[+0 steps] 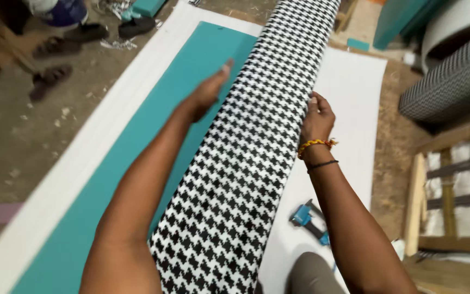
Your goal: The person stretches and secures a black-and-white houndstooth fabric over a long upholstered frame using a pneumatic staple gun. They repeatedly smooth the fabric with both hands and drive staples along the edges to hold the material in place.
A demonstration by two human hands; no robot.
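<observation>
The flat, released left hand (205, 95) should smooth the fabric (246, 163) evenly while the right hand (316, 117) grips its edge taut.

Two bare forearms with no sleeves, ending in the left hand (205, 95) and right hand (316, 118). The right wrist wears a braided orange-and-yellow bracelet (315, 145) and, just below it, a thin black band (322, 164). A knee in grey-brown trousers (311, 275) shows
</observation>
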